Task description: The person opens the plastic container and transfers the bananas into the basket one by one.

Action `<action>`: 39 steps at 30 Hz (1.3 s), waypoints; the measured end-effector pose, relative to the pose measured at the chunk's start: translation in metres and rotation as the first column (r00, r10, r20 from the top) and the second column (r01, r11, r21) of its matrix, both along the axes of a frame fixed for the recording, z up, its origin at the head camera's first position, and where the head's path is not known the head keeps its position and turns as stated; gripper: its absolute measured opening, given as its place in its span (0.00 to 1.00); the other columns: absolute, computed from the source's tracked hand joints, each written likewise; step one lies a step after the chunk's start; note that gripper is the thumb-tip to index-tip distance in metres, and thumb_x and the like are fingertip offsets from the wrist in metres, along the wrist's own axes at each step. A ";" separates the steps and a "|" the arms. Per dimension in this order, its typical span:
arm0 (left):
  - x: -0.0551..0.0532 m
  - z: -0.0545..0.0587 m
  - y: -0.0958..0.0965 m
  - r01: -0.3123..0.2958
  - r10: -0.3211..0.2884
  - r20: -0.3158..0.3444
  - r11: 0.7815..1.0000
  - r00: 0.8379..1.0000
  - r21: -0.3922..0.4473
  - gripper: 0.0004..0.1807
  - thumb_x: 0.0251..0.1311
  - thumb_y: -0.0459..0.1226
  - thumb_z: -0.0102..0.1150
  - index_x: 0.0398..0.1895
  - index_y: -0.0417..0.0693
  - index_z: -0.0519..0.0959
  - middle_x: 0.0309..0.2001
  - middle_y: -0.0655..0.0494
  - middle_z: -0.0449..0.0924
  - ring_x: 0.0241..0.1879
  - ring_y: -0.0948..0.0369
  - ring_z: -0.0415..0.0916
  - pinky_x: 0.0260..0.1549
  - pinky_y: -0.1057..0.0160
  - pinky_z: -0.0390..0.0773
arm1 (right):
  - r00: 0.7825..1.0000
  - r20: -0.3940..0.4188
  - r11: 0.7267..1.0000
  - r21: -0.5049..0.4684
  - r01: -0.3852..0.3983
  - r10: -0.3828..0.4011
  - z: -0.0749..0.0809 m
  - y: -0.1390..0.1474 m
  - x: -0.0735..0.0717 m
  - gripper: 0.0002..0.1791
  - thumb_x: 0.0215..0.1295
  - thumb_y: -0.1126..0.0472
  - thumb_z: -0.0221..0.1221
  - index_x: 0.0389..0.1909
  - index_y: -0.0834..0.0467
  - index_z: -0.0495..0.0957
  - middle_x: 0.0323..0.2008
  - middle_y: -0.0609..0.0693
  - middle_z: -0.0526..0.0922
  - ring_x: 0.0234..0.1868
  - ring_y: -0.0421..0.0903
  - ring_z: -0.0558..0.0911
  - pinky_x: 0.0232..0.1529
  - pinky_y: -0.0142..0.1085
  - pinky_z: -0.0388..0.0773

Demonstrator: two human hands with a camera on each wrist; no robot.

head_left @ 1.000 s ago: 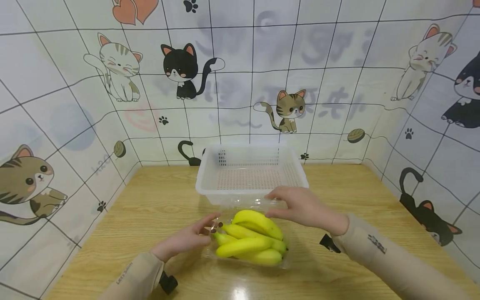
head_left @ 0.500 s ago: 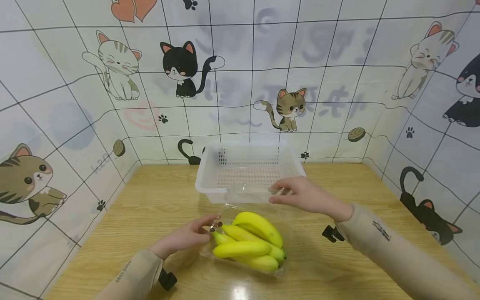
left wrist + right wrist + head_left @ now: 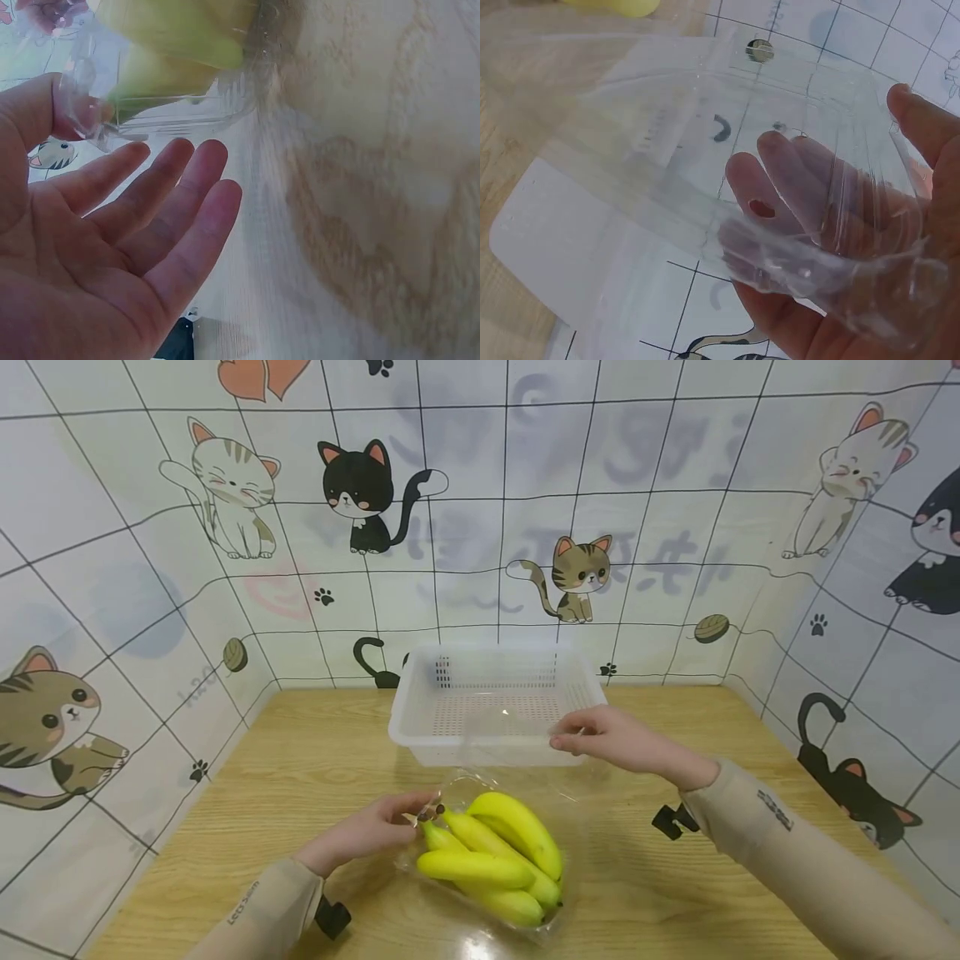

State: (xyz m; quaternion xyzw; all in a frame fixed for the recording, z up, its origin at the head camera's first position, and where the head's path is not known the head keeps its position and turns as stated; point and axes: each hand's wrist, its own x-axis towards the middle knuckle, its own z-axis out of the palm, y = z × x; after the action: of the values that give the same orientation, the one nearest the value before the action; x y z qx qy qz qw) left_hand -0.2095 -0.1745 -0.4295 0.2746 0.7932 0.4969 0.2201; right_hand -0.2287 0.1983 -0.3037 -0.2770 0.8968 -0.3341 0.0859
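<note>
One bunch of bananas (image 3: 491, 858), about five fruits; one clear plastic box (image 3: 517, 793); one white basket (image 3: 495, 703); two hands.

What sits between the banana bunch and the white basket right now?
In the head view, only the clear lid, lifted by the right hand, spans from the bananas to the white basket; under it, bare wooden table.

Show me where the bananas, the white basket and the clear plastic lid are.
bananas (image 3: 491, 860), head view, on the yellow fruit in the middle of the bunch.
white basket (image 3: 420, 745), head view, on its front left rim.
clear plastic lid (image 3: 705, 165), right wrist view, on the flat transparent panel held by the right hand.
</note>
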 end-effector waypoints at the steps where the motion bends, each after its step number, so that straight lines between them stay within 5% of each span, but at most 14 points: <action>1: 0.000 0.000 -0.001 0.003 -0.003 -0.009 1.000 1.000 -0.001 0.32 0.62 0.32 0.53 0.71 0.38 0.62 0.63 0.39 0.69 0.57 0.50 0.71 0.50 0.58 0.73 | 1.000 0.008 1.000 -0.001 0.002 -0.002 0.000 0.001 -0.001 0.20 0.70 0.49 0.56 0.49 0.61 0.81 0.40 0.51 0.83 0.37 0.45 0.79 0.36 0.40 0.77; 7: -0.003 -0.005 -0.003 -0.022 0.023 -0.042 1.000 0.999 0.010 0.25 0.61 0.32 0.54 0.64 0.42 0.73 0.59 0.46 0.75 0.58 0.51 0.70 0.53 0.58 0.70 | 0.995 0.100 0.999 -0.028 0.023 -0.020 -0.003 0.010 -0.004 0.21 0.72 0.51 0.53 0.51 0.65 0.79 0.43 0.54 0.83 0.42 0.52 0.83 0.44 0.45 0.78; 13: -0.004 -0.006 -0.004 -0.062 0.062 -0.008 0.998 0.998 0.032 0.22 0.62 0.32 0.54 0.60 0.39 0.75 0.59 0.45 0.75 0.58 0.51 0.70 0.52 0.62 0.72 | 0.986 0.159 0.997 -0.056 0.062 -0.052 -0.009 0.019 -0.004 0.23 0.73 0.51 0.52 0.52 0.68 0.78 0.42 0.57 0.84 0.40 0.50 0.83 0.41 0.42 0.78; 25: -0.008 -0.009 -0.005 -0.144 0.143 -0.078 0.990 0.987 -0.003 0.19 0.61 0.33 0.57 0.56 0.38 0.79 0.53 0.48 0.80 0.52 0.54 0.74 0.49 0.62 0.73 | 0.971 0.235 0.979 -0.181 0.089 -0.045 -0.033 0.041 0.002 0.23 0.74 0.54 0.50 0.47 0.72 0.78 0.39 0.59 0.84 0.38 0.53 0.83 0.38 0.45 0.80; 39: -0.015 -0.010 0.000 -0.232 0.232 -0.015 0.972 0.973 0.033 0.20 0.63 0.33 0.53 0.55 0.30 0.77 0.50 0.44 0.81 0.44 0.55 0.78 0.43 0.56 0.78 | 0.955 0.291 0.969 -0.211 0.126 -0.061 -0.049 0.059 0.020 0.21 0.74 0.55 0.49 0.47 0.71 0.78 0.40 0.56 0.83 0.40 0.56 0.81 0.39 0.46 0.78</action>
State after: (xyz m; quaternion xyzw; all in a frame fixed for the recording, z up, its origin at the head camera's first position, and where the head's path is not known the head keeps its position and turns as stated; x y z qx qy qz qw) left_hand -0.2244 -0.1743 -0.4392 0.1881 0.8142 0.5287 0.1490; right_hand -0.2085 0.2575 -0.3522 -0.1914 0.8433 -0.4744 0.1648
